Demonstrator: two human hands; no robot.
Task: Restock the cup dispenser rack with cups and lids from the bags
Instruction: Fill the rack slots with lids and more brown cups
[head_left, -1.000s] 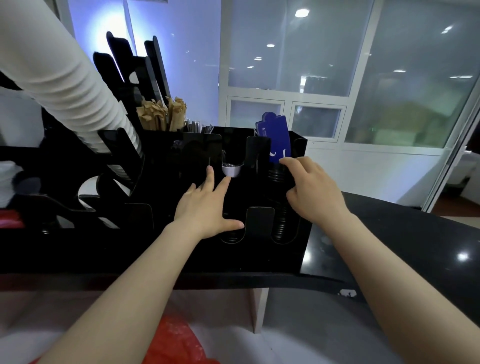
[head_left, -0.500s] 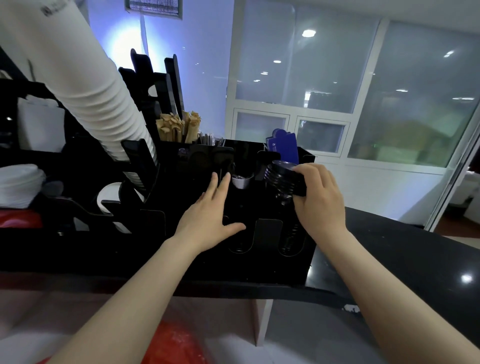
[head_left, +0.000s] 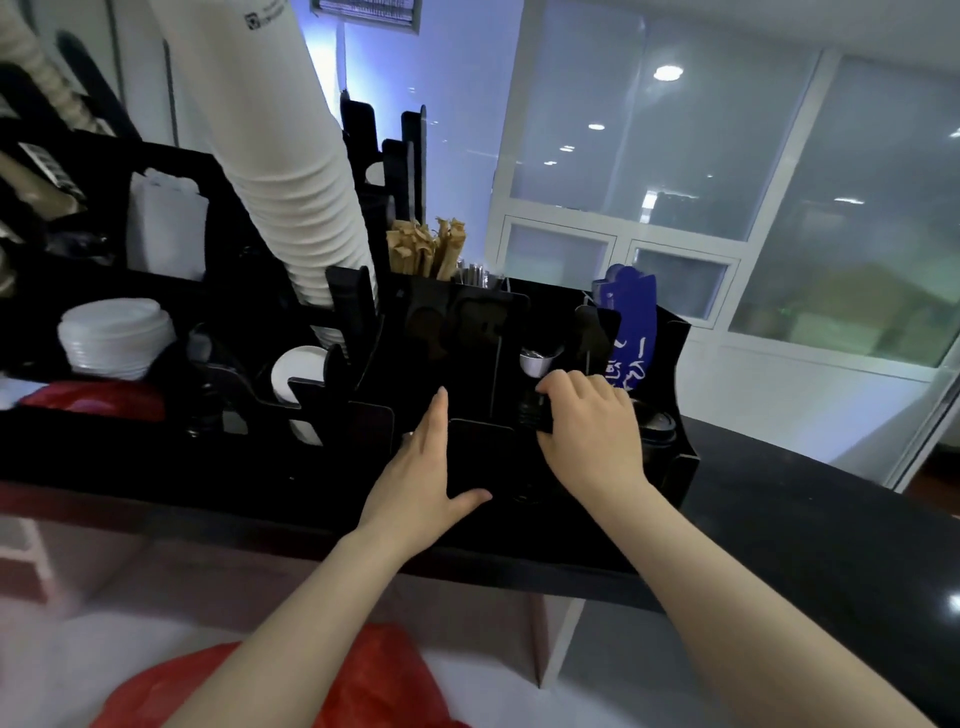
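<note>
Black cup dispenser rack (head_left: 670, 364) stands on the dark counter (head_left: 810, 519). Person faces it with both bare arms extended. Right hand (head_left: 592, 431) is over the rack's centre-right slot, fingers curled down around a small stack of black lids (head_left: 532, 413); the stack sits under the fingertips, at the hand's left edge, with only its ribbed side showing against the black rack. Thumb side of the grip is hidden, so how deep the stack sits in the slot cannot be told. Left hand (head_left: 421, 467) lies flat, fingers straight and together, thumb spread out to the right, pressed against the rack's front panel just left of the lids; it holds nothing. A small white cup (head_left: 535, 361) sits in the compartment just behind the right hand. Tall leaning column of white cups (head_left: 291, 156) fills the slot at left; a stack of white lids (head_left: 114, 338) rests further left. Brown stir sticks (head_left: 426, 254) stand upright at the rack's rear. Blue sign (head_left: 631, 332) rises behind the right hand. Red bag (head_left: 374, 680) lies below the counter, near the left forearm.
</note>
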